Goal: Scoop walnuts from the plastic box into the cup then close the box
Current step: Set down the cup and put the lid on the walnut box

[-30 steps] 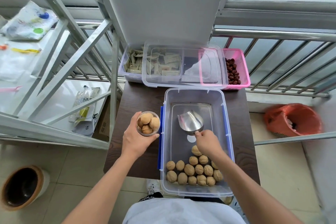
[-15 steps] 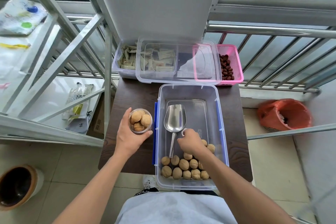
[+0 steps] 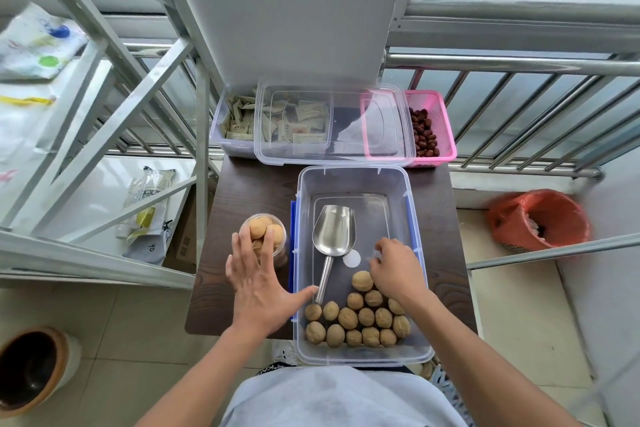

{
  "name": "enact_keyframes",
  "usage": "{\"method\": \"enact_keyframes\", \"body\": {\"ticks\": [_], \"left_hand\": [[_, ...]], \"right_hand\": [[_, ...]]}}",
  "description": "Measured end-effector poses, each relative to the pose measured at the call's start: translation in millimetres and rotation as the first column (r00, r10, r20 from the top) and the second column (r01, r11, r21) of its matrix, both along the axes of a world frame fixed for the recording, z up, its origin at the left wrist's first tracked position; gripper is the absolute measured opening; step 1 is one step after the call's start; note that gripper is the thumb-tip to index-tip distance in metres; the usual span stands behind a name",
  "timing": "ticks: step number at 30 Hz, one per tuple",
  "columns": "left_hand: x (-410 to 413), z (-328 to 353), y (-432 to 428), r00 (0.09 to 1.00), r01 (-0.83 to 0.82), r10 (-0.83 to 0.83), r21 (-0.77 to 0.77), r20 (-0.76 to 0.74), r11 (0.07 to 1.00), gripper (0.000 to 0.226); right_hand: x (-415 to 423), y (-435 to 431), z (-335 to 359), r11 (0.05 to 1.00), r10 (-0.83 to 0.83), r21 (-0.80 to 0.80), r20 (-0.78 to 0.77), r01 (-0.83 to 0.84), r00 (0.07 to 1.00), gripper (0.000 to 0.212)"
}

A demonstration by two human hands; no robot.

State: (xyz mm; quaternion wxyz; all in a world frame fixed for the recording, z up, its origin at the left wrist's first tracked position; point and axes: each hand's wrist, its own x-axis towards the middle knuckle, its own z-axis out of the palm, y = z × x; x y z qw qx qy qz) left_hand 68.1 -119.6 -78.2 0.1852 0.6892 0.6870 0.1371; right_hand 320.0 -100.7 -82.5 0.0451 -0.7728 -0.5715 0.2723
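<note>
Heaped cup beside an open box
Walnuts fill the box's near end; the right hand there has a curled grip, contents unclear. Left of the box, the left hand's open grip spreads by the cup: a nudge could spill it. The scoop inside might foul the lid beyond.

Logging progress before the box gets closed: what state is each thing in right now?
Clear plastic box: open, lid off.
Clear plastic lid: lying across the far containers.
Silver metal scoop: empty, lying in the box, unheld.
Clear plastic cup: upright, full of walnuts.
Left hand: open, fingers spread at the cup.
Right hand: inside the box, fingers curled; grip unclear.
</note>
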Motion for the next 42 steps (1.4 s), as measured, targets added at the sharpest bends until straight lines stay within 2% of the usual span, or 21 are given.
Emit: {"method": "enact_keyframes", "body": {"ticks": [4, 12, 20, 23, 25, 27, 29, 31, 34, 36, 38, 40, 42], "left_hand": [[0.7, -1.4, 3.6, 0.995, 0.003, -0.005, -0.016, -0.102, 1.000, 0.136], [-3.2, -7.5, 10.3, 0.989, 0.038, -0.030, 0.050, -0.147, 0.998, 0.131], [-8.0, -8.9, 21.4, 0.978, 0.087, -0.057, 0.146, -0.199, 0.985, 0.127], [-5.9, -6.6, 22.2, 0.961, 0.151, -0.101, 0.181, -0.258, 0.972, 0.105], [-2.5, -1.9, 26.9, 0.951, 0.227, -0.145, 0.296, -0.272, 0.928, 0.080], [5.7, 9.8, 41.6, 0.961, 0.236, -0.148, 0.418, -0.231, 0.877, 0.060], [18.6, 25.2, 66.2, 0.977, 0.198, -0.135, 0.469, -0.165, 0.861, 0.048], [32.2, 41.2, 96.8, 0.993, 0.115, -0.109, 0.397, -0.037, 0.911, 0.042], [42.7, 53.6, 151.9, 0.969, -0.104, 0.093, 0.035, 0.229, 0.994, 0.040], [44.7, 51.0, 185.1, 0.888, -0.248, 0.324, -0.251, 0.327, 0.936, 0.040], [49.1, 46.3, 210.2, 0.781, -0.349, 0.497, -0.397, 0.377, 0.849, 0.030], [54.6, 43.6, 222.5, 0.673, -0.365, 0.590, -0.494, 0.447, 0.790, 0.024], [61.8, 41.5, 230.5, 0.517, -0.289, 0.677, -0.638, 0.523, 0.714, 0.035]], "right_hand": [[3.2, -3.0, 0.1, 0.999, 0.028, -0.021, 0.044, -0.027, 0.999, 0.029], [6.2, 0.0, 7.6, 1.000, 0.021, 0.001, 0.008, -0.021, 1.000, 0.012], [2.9, 1.3, 10.6, 0.999, 0.002, -0.032, 0.026, -0.001, 1.000, 0.012], [1.8, 3.6, 8.1, 0.996, -0.006, -0.090, 0.001, 0.006, 1.000, 0.019], [1.8, 10.7, 9.3, 0.993, -0.040, -0.116, -0.078, 0.030, 0.996, 0.032], [0.1, 22.9, 14.6, 0.994, -0.048, -0.108, -0.135, 0.033, 0.990, 0.039], [-3.1, 37.3, 22.0, 0.996, -0.032, -0.082, -0.173, 0.018, 0.984, 0.039], [-7.3, 52.3, 28.5, 0.999, -0.014, -0.053, -0.195, 0.004, 0.981, 0.038], [-13.8, 69.4, 36.2, 0.999, -0.008, -0.038, -0.228, -0.001, 0.974, 0.039], [-18.1, 75.2, 38.6, 0.999, -0.002, -0.034, -0.238, -0.006, 0.971, 0.039], [-21.2, 78.4, 39.1, 0.999, 0.005, -0.037, -0.238, -0.014, 0.971, 0.036], [-23.9, 79.6, 39.1, 0.999, 0.013, -0.039, -0.239, -0.023, 0.971, 0.032], [-23.1, 82.2, 37.6, 0.998, 0.008, -0.052, -0.249, -0.021, 0.969, 0.032]]}}
